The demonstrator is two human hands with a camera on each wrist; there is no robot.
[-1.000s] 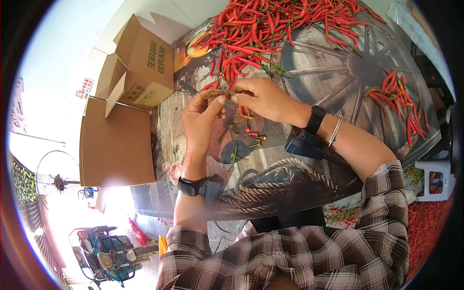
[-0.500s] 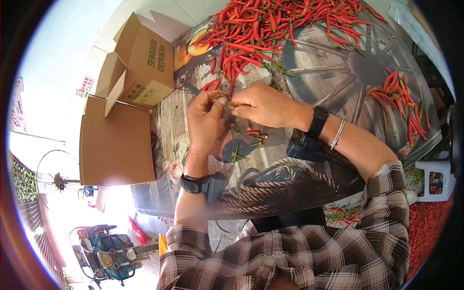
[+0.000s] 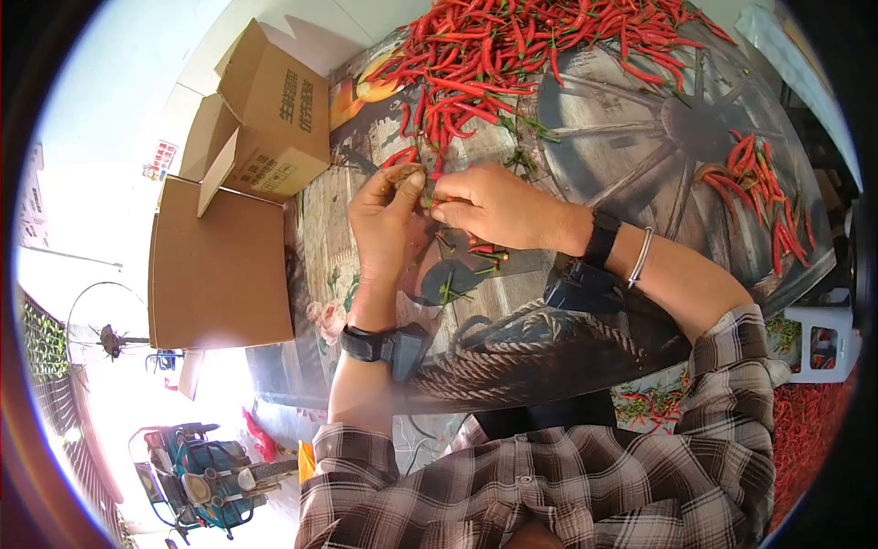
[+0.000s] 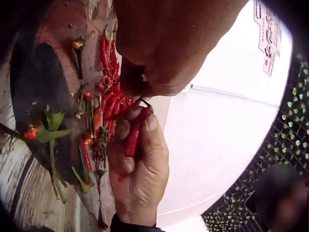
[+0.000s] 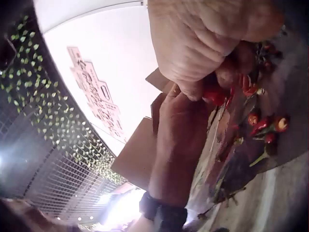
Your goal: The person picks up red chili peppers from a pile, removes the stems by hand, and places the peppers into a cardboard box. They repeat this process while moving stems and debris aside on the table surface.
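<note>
My right hand [image 3: 498, 209] pinches a red chili pepper [image 4: 136, 133] between thumb and fingers; a thin dark stem shows at its upper end in the left wrist view. Close beside it, my left hand [image 3: 382, 220] has its thumb bent against the index finger, right at the stem end, with its fingertips partly hidden in the left wrist view. In the right wrist view the chili shows as a red patch between the two hands. Under the hands lie several snapped-off stems [image 3: 448, 288] and chili tops [image 5: 281, 124] with red cut ends.
A large heap of red chilies [image 3: 512, 46] covers the far side of the printed table [image 3: 622, 146]. A smaller bunch [image 3: 768, 201] lies at the right. An open cardboard box [image 3: 274, 128] stands at the left. A white plastic stool [image 3: 823, 343] is beyond the right edge.
Both hands have come slightly lower and nearer to the body, and a small gap shows between their fingertips. The heap and box stay in place.
</note>
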